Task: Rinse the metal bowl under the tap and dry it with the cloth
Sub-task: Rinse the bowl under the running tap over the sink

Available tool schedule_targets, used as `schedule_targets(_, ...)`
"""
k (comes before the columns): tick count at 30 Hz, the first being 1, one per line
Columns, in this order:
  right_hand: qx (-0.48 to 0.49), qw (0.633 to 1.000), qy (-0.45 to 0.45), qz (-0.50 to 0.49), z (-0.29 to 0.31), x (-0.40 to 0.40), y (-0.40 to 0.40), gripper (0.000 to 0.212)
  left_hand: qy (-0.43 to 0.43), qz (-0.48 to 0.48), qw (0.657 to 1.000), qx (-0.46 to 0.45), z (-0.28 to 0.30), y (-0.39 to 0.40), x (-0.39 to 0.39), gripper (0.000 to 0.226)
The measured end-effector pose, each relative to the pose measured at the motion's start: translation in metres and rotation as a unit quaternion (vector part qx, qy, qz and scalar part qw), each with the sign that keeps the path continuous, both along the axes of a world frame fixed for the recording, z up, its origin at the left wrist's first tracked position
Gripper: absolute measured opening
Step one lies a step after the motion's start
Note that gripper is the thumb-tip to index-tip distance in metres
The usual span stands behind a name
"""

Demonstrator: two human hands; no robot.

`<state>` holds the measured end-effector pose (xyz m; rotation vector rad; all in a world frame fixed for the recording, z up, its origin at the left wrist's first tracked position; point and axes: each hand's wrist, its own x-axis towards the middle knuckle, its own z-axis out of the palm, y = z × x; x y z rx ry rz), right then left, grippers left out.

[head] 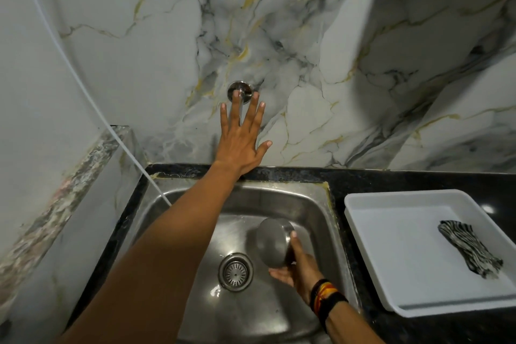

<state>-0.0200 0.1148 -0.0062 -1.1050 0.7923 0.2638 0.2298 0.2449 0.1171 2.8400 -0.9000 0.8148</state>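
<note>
Head view: left hand (240, 145) is reaching with fingers spread over the tap (240, 91), gripping nothing. Right hand (297, 265) is gripping the bowl (273, 243) above the sink (279, 198), lower centre. Cloth (470, 253) is lying in the tray (391, 232), right.

1. So the counter (377, 180) is black speckled stone, running along the marble wall.
2. A steel sink (279, 198) is set into it on the left.
3. Just right of the sink sits a white tray (391, 232), directly on the counter.
4. A striped cloth (469, 251) lies in the tray.
</note>
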Motion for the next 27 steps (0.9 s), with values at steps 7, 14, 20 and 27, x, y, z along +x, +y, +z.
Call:
schedule_targets(7,-0.414,0.886,-0.202,0.051,0.06,0.003,-0.013,0.039,0.078,-0.053,0.995,-0.02,0.011,0.013,-0.009,0.094)
schedule_targets(14,-0.515,0.798,-0.309,0.048,0.086,0.002,-0.062,0.039,0.33,-0.181,0.904,-0.203,0.002,0.024,-0.102,0.093)
schedule_targets(20,-0.436,0.828,-0.337,0.099,0.097,-0.009,-0.07,0.043,0.501,-0.224,0.785,-0.288,-0.017,0.013,-0.149,0.155)
schedule_targets(27,-0.405,0.854,-0.311,0.096,0.108,-0.026,-0.062,0.07,0.451,-0.211,0.796,-0.345,-0.023,-0.004,-0.161,0.165)
